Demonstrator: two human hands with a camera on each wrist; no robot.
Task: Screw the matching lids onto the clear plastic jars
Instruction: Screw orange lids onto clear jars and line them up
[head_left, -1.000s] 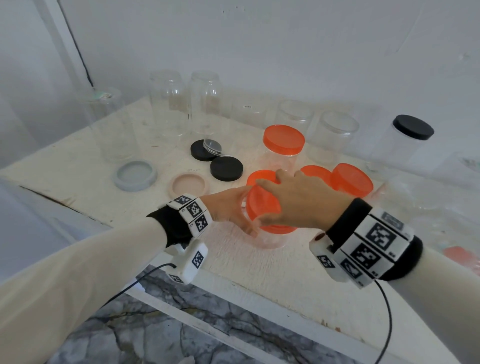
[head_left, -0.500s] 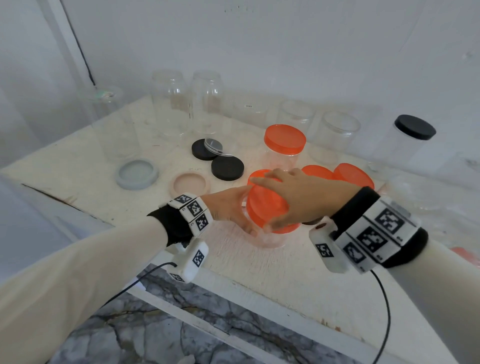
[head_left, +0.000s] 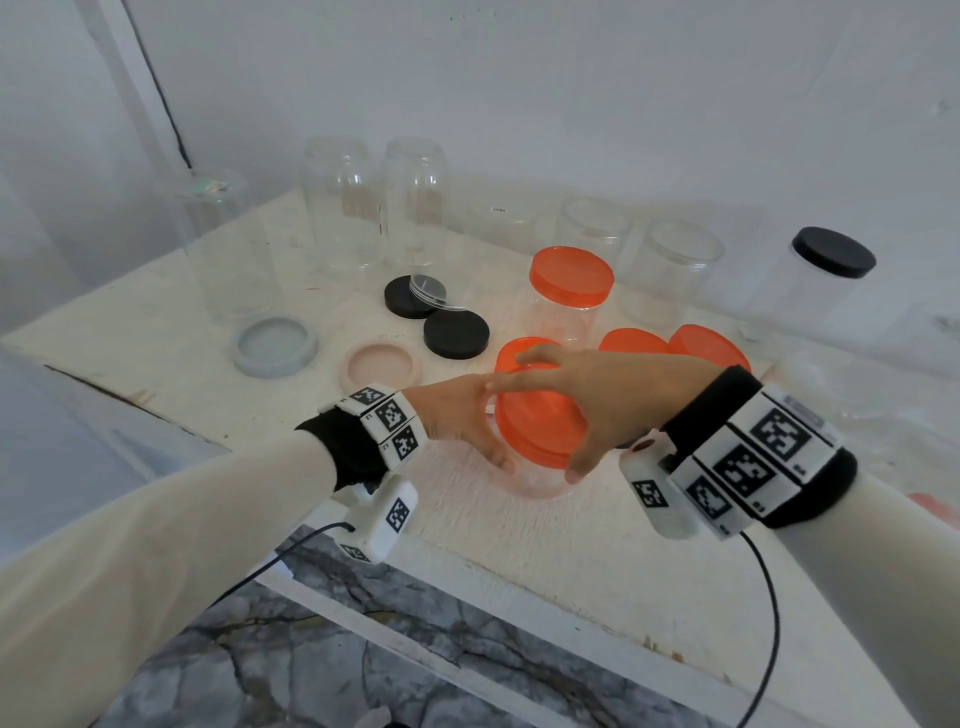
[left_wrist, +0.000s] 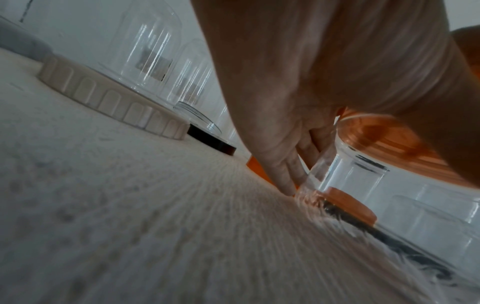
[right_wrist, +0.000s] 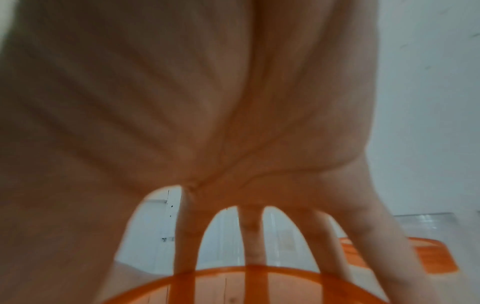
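Observation:
A clear plastic jar (head_left: 524, 478) stands near the table's front edge with an orange lid (head_left: 540, 423) on its mouth. My left hand (head_left: 457, 415) grips the jar's side, its fingers (left_wrist: 288, 174) reaching down to the base of the jar (left_wrist: 345, 176). My right hand (head_left: 587, 400) spans the lid from above, thumb and fingers curled over its rim. In the right wrist view my fingers (right_wrist: 187, 236) come down round the orange lid (right_wrist: 246, 283).
Behind stand a capped orange-lidded jar (head_left: 569, 296), a black-lidded jar (head_left: 826, 270) and several open clear jars (head_left: 340, 202). Loose lids lie about: orange (head_left: 706, 348), black (head_left: 456, 335), beige (head_left: 382, 366), grey-blue (head_left: 275, 345). The table's front edge (head_left: 467, 577) is close.
My right hand has turned on the orange lid, the wrist swinging right and the fingers sweeping left round the rim. The left hand stays on the jar.

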